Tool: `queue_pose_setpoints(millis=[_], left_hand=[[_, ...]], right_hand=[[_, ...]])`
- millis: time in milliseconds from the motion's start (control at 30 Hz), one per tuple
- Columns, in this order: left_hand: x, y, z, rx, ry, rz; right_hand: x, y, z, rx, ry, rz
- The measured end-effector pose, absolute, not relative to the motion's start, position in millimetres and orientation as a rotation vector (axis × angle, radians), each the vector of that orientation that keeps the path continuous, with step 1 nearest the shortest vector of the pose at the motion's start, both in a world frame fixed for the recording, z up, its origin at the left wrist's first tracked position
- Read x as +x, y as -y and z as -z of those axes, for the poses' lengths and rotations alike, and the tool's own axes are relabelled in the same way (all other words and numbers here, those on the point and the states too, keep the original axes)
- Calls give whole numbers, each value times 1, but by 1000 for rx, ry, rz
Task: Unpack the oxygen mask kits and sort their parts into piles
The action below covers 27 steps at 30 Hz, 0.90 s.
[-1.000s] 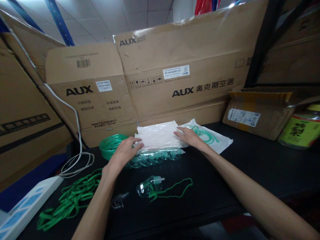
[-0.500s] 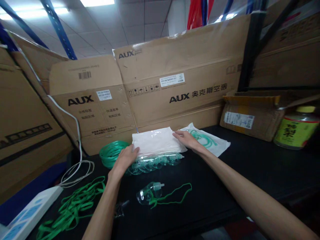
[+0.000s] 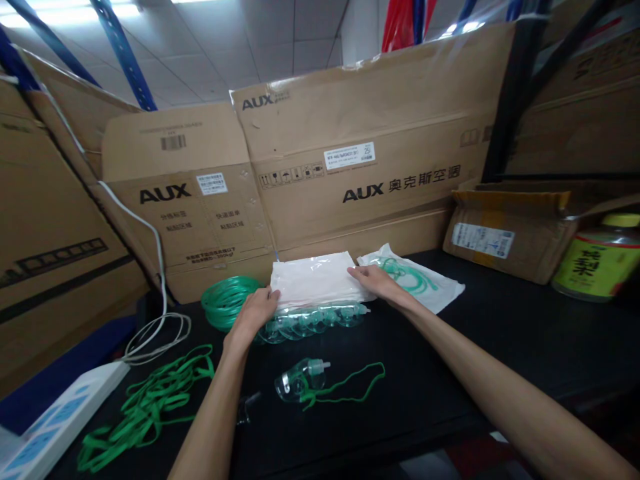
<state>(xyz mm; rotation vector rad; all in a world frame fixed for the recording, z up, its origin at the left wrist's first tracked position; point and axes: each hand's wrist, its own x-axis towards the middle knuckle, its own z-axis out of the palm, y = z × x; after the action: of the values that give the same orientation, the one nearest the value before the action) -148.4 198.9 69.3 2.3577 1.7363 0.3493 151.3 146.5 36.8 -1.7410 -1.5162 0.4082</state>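
Observation:
A stack of white plastic packaging bags (image 3: 315, 279) lies behind and partly over a row of clear green oxygen masks (image 3: 320, 320). My left hand (image 3: 257, 308) grips the stack's left edge, thumb on top. On the right edge, my right hand (image 3: 373, 279) has its thumb on top and its fingers mostly hidden beneath. A coil of green tubing (image 3: 227, 301) sits just left of my left hand. Beyond my right hand rests a filled bag (image 3: 440, 290) with green tubing showing through. Nearer to me is a single mask (image 3: 300, 381) with a green strap (image 3: 360, 393) attached.
Loose green elastic straps (image 3: 150, 407) are heaped at the left, beside a white power strip (image 3: 65, 417) and its cord. Small clear parts (image 3: 246, 408) lie near my left forearm. Cardboard panels (image 3: 300, 220) stand behind; an open carton (image 3: 505, 233) and a yellow-capped jar (image 3: 597, 260) are at the right.
The view has shifted slightly, moving the scene a little to the right in the picture. Both hands stay on the bag stack, with no clear change of hold.

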Motion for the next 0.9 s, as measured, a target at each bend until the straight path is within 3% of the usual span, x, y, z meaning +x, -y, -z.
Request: queue_pose_setpoints(millis=[267, 500, 700, 900], left_hand=[[-141, -173, -91, 2328, -1846, -584], [-166, -72, -103, 2379, -1565, -943], [-188, -17, -72, 2111, -1800, -613], [-170, -26, -64, 2214, -1513, -518]], right_hand=[[142, -135, -49, -1643, 1553, -231], [116, -61, -72, -1424, 1568, -53], [52, 7, -44, -1181, 1935, -324], [32, 1, -29, -1167, 1987, -631]])
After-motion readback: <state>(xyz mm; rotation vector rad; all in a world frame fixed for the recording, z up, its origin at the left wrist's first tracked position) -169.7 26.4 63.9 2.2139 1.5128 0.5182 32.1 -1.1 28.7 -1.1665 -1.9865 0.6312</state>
